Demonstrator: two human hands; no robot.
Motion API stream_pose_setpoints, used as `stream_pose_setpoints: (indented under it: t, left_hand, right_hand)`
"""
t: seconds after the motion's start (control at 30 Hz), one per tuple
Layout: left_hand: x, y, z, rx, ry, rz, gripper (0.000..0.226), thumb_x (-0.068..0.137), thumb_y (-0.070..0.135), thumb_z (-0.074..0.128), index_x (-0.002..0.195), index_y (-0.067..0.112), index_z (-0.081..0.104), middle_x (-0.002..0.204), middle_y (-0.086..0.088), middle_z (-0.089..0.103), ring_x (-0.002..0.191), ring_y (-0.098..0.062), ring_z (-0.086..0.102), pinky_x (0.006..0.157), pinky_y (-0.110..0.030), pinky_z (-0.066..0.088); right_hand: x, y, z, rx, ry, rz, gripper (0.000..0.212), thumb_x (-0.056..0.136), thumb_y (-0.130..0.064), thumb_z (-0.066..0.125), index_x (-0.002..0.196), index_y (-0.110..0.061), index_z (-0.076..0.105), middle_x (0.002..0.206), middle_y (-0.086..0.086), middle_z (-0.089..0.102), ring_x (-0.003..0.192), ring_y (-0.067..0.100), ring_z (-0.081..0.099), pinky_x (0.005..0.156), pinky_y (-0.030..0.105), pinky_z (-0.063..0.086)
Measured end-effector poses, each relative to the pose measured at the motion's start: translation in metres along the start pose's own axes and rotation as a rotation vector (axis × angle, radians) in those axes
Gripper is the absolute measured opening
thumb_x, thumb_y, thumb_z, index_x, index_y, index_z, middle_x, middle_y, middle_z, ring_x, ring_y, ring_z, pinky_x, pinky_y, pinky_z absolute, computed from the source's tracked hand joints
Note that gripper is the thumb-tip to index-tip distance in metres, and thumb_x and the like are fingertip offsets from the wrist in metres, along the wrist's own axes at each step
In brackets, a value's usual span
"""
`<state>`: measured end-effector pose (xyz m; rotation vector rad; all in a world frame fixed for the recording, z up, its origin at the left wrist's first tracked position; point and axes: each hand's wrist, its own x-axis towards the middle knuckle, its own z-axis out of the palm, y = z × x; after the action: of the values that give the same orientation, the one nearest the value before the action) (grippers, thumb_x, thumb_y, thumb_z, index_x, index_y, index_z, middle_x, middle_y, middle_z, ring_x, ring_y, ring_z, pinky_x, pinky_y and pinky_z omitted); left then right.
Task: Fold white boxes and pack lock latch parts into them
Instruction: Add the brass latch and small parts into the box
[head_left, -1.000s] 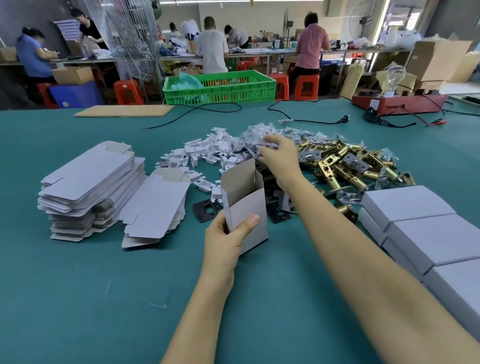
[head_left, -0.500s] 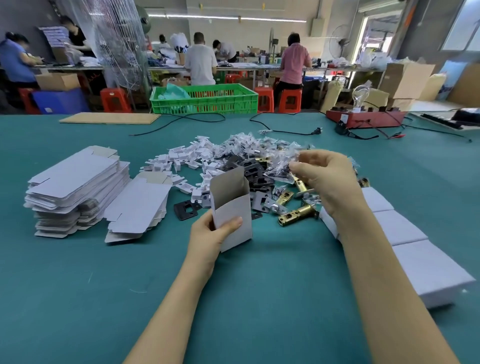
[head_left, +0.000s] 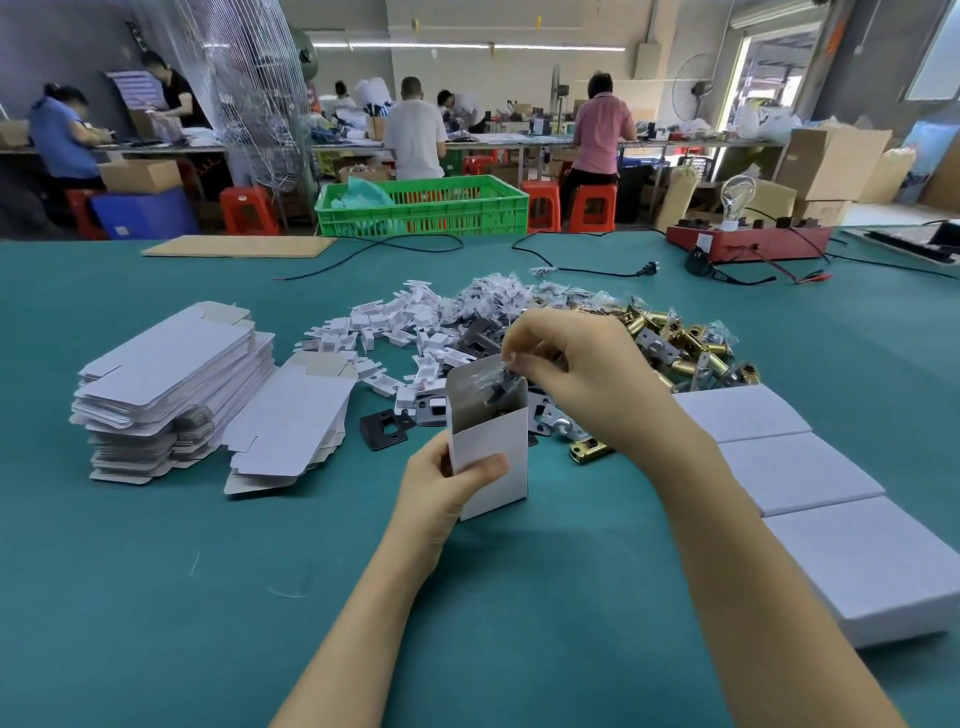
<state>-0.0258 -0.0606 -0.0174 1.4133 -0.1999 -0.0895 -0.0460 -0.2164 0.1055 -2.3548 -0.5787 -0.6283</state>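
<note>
The left hand (head_left: 451, 480) gripped the upright open white box (head_left: 491, 457) above the green table (head_left: 156, 597); the right hand (head_left: 587, 379) pinched a clear bag of small parts (head_left: 496, 387) at its mouth. Lowering the bag straight would avoid snagging the flap.

We see an upright white box (head_left: 491, 447), top flap open, with a clear bag of dark parts (head_left: 498, 384) at its mouth. Flat box blanks (head_left: 171, 379) lie stacked leftward (two piles); brass latches (head_left: 680, 338) are heaped behind.

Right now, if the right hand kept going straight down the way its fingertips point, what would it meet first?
Probably the open white box held by the left hand: the right hand pinches a small plastic bag over its mouth.
</note>
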Motion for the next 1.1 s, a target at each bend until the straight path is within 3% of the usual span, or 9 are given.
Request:
stream_pose_setpoints:
  t: [0.1, 0.27, 0.4, 0.53, 0.67, 0.77, 0.9, 1.1]
  left_hand:
    - [0.000, -0.001, 0.000, -0.002, 0.013, -0.012, 0.033, 0.062, 0.024, 0.083, 0.095, 0.028, 0.076, 0.100, -0.005, 0.076, 0.096, -0.024, 0.069, 0.093, -0.049, 0.052]
    - [0.000, -0.001, 0.000, -0.005, 0.013, -0.019, 0.032, 0.065, 0.022, 0.081, 0.096, 0.025, 0.076, 0.102, -0.008, 0.075, 0.104, -0.035, 0.066, 0.095, -0.053, 0.050]
    - [0.001, 0.000, 0.000, -0.002, -0.012, -0.016, 0.033, 0.065, 0.024, 0.081, 0.098, 0.027, 0.075, 0.103, -0.007, 0.075, 0.100, -0.030, 0.068, 0.093, -0.050, 0.052]
    - [0.001, 0.000, 0.000, -0.006, -0.012, -0.013, 0.037, 0.060, 0.029, 0.083, 0.097, 0.026, 0.076, 0.101, -0.005, 0.075, 0.097, -0.026, 0.068, 0.090, -0.047, 0.053]
    - [0.002, -0.002, -0.001, -0.003, -0.021, -0.014, 0.031, 0.065, 0.022, 0.081, 0.095, 0.027, 0.076, 0.100, -0.004, 0.076, 0.094, -0.020, 0.068, 0.087, -0.042, 0.053]
    - [0.002, -0.002, -0.001, -0.007, -0.026, -0.015, 0.032, 0.065, 0.020, 0.080, 0.097, 0.023, 0.075, 0.099, -0.003, 0.076, 0.091, -0.017, 0.069, 0.081, -0.034, 0.053]
    - [0.002, -0.003, -0.001, 0.004, -0.012, -0.004, 0.038, 0.066, 0.019, 0.078, 0.102, 0.014, 0.071, 0.103, -0.012, 0.074, 0.090, -0.017, 0.065, 0.081, -0.033, 0.050]
    - [0.002, -0.003, -0.002, 0.021, -0.030, 0.022, 0.035, 0.066, 0.022, 0.078, 0.099, 0.016, 0.072, 0.101, -0.014, 0.073, 0.090, -0.016, 0.064, 0.084, -0.036, 0.048]
  right_hand:
    - [0.002, 0.000, 0.005, -0.017, -0.057, -0.032, 0.011, 0.088, 0.001, 0.062, 0.090, -0.008, 0.068, 0.075, -0.009, 0.061, 0.069, -0.002, 0.054, 0.064, 0.008, 0.039]
    - [0.002, 0.001, 0.015, 0.032, -0.098, -0.044, 0.011, 0.090, 0.000, 0.061, 0.097, -0.005, 0.068, 0.085, 0.005, 0.070, 0.078, 0.013, 0.063, 0.071, 0.020, 0.048]
    - [0.002, 0.003, 0.018, 0.059, -0.127, -0.013, 0.014, 0.090, -0.004, 0.062, 0.103, -0.009, 0.066, 0.092, 0.004, 0.069, 0.086, 0.014, 0.065, 0.075, 0.018, 0.049]
    - [0.002, 0.007, 0.013, 0.076, -0.123, 0.031, 0.014, 0.089, -0.003, 0.062, 0.101, -0.009, 0.068, 0.093, 0.003, 0.070, 0.088, 0.012, 0.065, 0.079, 0.025, 0.052]
    - [0.002, 0.008, 0.012, 0.050, -0.125, 0.028, 0.014, 0.089, -0.003, 0.062, 0.099, -0.010, 0.069, 0.089, -0.002, 0.069, 0.083, 0.008, 0.063, 0.075, 0.015, 0.048]
    - [0.002, 0.004, 0.014, -0.034, -0.226, -0.012, 0.018, 0.089, -0.002, 0.058, 0.098, -0.010, 0.071, 0.087, -0.002, 0.068, 0.075, 0.007, 0.057, 0.068, 0.009, 0.042]
    - [0.002, -0.001, 0.022, -0.270, -0.425, -0.019, 0.032, 0.086, -0.001, 0.047, 0.102, -0.014, 0.071, 0.093, 0.004, 0.071, 0.082, 0.018, 0.055, 0.076, 0.036, 0.048]
    - [0.004, -0.005, 0.030, -0.330, -0.463, -0.053, 0.028, 0.081, -0.004, 0.046, 0.092, -0.009, 0.072, 0.085, 0.008, 0.068, 0.084, 0.025, 0.054, 0.073, 0.041, 0.048]
